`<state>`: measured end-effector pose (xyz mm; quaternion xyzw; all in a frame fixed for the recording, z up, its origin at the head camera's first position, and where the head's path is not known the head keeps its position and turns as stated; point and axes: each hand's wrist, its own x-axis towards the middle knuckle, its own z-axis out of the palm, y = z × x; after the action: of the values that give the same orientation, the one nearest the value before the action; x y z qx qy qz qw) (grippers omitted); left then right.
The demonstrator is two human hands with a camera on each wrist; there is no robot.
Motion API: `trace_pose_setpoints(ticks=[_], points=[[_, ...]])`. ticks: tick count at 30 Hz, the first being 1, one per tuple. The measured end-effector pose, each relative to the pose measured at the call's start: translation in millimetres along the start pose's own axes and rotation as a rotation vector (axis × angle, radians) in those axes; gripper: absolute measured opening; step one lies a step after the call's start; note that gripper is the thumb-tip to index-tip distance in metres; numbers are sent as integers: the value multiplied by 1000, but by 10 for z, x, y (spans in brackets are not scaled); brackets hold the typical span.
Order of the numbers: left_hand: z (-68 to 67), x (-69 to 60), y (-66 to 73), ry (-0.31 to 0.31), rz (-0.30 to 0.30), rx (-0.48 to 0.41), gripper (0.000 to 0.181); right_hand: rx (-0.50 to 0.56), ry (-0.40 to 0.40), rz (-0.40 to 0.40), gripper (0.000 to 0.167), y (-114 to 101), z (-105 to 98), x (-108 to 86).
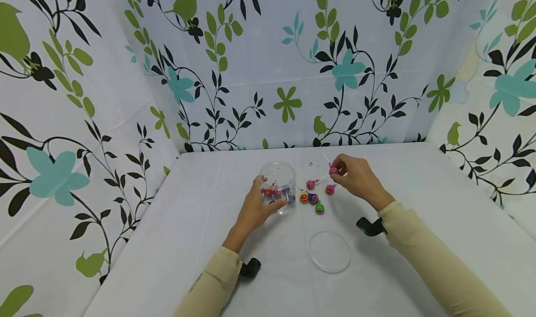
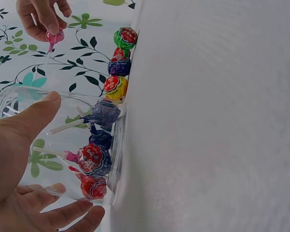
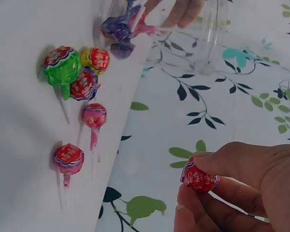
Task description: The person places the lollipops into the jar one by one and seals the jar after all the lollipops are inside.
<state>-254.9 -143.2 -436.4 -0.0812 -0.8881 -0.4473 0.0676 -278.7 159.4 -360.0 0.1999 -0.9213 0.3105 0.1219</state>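
Note:
My left hand [image 1: 256,208] grips a clear plastic jar [image 1: 278,173] standing on the table, thumb on one side and fingers round the other. Several wrapped lollipops [image 2: 94,159] in red and purple lie in the bottom of the jar. To the right, my right hand [image 1: 355,176] pinches a pink-and-red lollipop [image 3: 199,179] by its candy head, above the table, its stick pointing up and away. Between the hands lie loose lollipops: a green one [image 1: 320,208], a yellow one [image 1: 303,197], a purple one [image 1: 313,198] and two pink ones, one of them [image 1: 330,189] nearest the right hand.
A clear ring-shaped lid [image 1: 329,252] lies on the white table [image 1: 167,261] in front of the jar. Patterned cloth [image 1: 251,65] with leaves and birds hangs behind and at both sides. Tiny green bits [image 1: 311,164] lie behind the lollipops.

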Motion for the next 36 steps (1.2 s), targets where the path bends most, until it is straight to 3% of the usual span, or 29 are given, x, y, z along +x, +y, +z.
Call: trace_pose_setpoints(ticks=[18,36], points=[[15,14,-10,-4,8,-11,99,27,6,-112,18,-419,15,151],[13,11,2,3,-5,3,100,46,-31,-171,17,-724,144,283]])
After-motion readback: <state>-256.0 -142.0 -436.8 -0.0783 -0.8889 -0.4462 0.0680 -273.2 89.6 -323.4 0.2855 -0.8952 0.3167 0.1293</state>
